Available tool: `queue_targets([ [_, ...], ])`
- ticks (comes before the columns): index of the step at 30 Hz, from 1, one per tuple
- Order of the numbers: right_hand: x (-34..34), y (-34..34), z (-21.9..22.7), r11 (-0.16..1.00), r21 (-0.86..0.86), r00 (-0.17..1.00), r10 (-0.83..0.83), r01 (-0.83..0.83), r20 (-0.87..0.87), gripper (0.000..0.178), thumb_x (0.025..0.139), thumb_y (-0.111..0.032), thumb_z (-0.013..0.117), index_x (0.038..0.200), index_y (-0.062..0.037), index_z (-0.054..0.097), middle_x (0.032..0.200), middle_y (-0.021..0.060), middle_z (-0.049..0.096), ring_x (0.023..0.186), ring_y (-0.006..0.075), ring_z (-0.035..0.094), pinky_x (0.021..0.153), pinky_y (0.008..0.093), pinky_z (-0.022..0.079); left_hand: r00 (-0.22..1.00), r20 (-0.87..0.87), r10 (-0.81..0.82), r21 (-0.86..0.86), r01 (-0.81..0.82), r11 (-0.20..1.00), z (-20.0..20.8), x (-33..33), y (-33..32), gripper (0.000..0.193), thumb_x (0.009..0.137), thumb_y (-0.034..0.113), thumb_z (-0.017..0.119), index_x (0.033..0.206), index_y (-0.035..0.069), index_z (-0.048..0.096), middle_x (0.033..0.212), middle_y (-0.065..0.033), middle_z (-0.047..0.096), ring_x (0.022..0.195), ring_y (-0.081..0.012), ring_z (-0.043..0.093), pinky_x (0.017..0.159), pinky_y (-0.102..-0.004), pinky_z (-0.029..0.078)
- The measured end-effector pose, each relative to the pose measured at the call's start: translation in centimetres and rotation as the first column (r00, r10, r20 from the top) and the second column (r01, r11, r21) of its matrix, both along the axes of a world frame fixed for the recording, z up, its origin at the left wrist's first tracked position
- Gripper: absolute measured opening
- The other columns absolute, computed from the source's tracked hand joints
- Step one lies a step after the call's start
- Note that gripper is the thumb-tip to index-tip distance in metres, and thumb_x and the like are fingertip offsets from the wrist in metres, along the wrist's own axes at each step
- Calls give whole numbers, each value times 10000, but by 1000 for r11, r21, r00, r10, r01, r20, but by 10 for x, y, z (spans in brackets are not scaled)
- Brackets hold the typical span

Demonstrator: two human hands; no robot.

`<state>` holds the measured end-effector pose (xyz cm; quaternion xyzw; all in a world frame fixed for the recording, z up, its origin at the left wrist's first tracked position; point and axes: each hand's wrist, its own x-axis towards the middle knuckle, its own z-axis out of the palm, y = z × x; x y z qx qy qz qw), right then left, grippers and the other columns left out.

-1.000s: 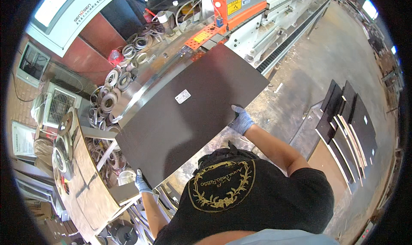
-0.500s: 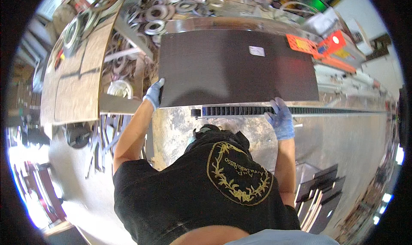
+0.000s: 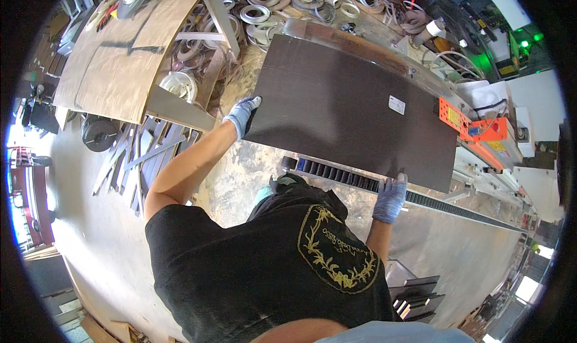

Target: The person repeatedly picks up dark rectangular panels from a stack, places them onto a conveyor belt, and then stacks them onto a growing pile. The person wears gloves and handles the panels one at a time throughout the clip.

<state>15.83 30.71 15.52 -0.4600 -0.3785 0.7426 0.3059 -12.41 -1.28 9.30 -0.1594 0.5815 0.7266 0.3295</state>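
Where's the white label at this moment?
In the head view, the white label sits on the right half of the dark panel, left of the orange perforated plate.

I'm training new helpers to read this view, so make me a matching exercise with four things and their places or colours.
1. Left gloved hand
2. Right gloved hand
3. Rectangular sticker
4. Wooden tabletop

A. White, on the face of the dark brown panel
B. At the panel's near long edge
C. Pale brown, off to the panel's left
D. Gripping the panel's left end

Pairs: 1-D, 2-B, 3-A, 4-C
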Motion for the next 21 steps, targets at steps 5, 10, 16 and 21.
queue_targets([
  [5, -3, -8, 23, 983, 90, 987, 159, -160, 13, 533, 819, -311, 569, 1277, -112, 382, 1253, 74, 381, 1033, 192, 426, 904, 334, 388, 983, 180, -35, 140, 10, 990, 8, -2, -1, 319, 871, 206, 463, 1115, 4, 500, 1056, -131, 583, 927, -252, 567, 872, -351, 428],
  [10, -11, 0, 26, 983, 115, 989, 141, -146, 52, 524, 795, -341, 577, 1256, -151, 417, 1161, 5, 440, 1010, 140, 415, 908, 334, 325, 989, 136, -65, 270, 26, 963, 13, 2, -6, 380, 855, 226, 468, 1173, 17, 468, 1147, -140, 537, 1011, -306, 530, 921, -416, 400],
  [16, 2, 23, 20, 975, 159, 983, 139, -157, 117, 465, 793, -354, 587, 1206, -179, 466, 1167, 15, 458, 1047, 167, 416, 910, 340, 339, 966, 253, -61, 163, 20, 986, 1, 2, 17, 378, 852, 296, 488, 1139, 50, 498, 1109, -138, 557, 981, -305, 543, 891, -431, 421],
  [21, 25, 89, -8, 991, 83, 992, 96, -103, 84, 427, 803, -364, 564, 1193, -202, 500, 1196, 1, 461, 1019, 172, 445, 896, 318, 349, 962, 273, -35, 95, 10, 995, 29, 32, 75, 314, 852, 217, 508, 1122, 58, 498, 1054, -117, 572, 887, -281, 572, 806, -428, 475],
])
